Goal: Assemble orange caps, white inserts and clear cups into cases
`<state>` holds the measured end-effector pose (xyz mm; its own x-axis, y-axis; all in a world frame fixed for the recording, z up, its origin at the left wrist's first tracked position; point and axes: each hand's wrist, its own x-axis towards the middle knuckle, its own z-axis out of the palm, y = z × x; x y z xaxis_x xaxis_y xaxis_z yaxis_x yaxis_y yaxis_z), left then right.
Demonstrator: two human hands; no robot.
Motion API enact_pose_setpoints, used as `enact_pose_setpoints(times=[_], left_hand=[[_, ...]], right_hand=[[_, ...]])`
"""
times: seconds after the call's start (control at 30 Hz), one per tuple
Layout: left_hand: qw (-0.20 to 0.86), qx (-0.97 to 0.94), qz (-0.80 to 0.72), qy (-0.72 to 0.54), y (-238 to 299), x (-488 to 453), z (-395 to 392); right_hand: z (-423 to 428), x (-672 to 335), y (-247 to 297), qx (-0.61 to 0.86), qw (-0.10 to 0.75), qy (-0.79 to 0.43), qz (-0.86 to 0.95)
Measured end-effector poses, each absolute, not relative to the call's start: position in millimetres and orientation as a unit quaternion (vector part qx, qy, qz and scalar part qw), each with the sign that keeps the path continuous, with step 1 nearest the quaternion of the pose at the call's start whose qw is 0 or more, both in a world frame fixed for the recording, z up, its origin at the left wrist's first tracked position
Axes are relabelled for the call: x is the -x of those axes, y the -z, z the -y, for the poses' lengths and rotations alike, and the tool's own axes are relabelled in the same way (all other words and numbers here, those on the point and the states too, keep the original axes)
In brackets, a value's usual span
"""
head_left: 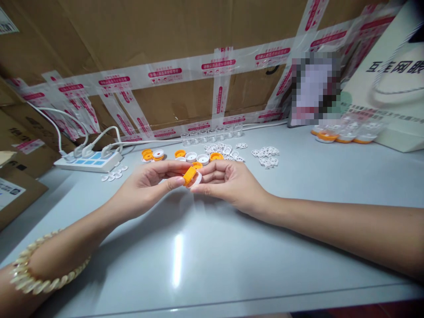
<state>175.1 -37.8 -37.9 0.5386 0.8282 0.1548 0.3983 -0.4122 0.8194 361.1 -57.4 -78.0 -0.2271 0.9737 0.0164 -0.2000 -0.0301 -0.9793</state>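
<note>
Above the middle of the table, my left hand pinches an orange round plastic cap between thumb and fingers. My right hand is closed on a white plastic ring, which meets the orange cap's right side. Whether the two are joined I cannot tell. Just behind my hands lie several loose caps, among them an orange cap and a white cap. Farther back are small white openwork plastic pieces in a pile and a row of clear round cups.
A white power strip with plugged-in cables stands at the left, several white discs beside it. Taped cardboard boxes wall off the back. At the right are a blurred phone-like device, clear-and-orange assembled pieces and a paper bag.
</note>
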Motion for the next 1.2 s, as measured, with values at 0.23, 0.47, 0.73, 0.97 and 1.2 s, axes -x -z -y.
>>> enact_pose_setpoints(times=[0.23, 0.47, 0.73, 0.97, 1.2], left_hand=[[0.401, -0.782, -0.378, -0.292, 39, -177, 37], [0.387, -0.770, -0.407, -0.304, 41, -180, 40], [0.387, -0.766, -0.411, -0.307, 40, -181, 42], [0.373, -0.773, -0.411, -0.308, 35, -178, 45], [0.351, -0.759, -0.416, -0.359, 26, -166, 48]], right_hand=[[59, -361, 77, 0.398, 0.488, -0.590, 0.506], [58, -361, 78, 0.389, 0.495, -0.589, 0.506], [58, -362, 79, 0.378, 0.501, -0.584, 0.514], [58, -363, 80, 0.355, 0.504, -0.585, 0.527], [59, -364, 75, 0.354, 0.511, -0.587, 0.518]])
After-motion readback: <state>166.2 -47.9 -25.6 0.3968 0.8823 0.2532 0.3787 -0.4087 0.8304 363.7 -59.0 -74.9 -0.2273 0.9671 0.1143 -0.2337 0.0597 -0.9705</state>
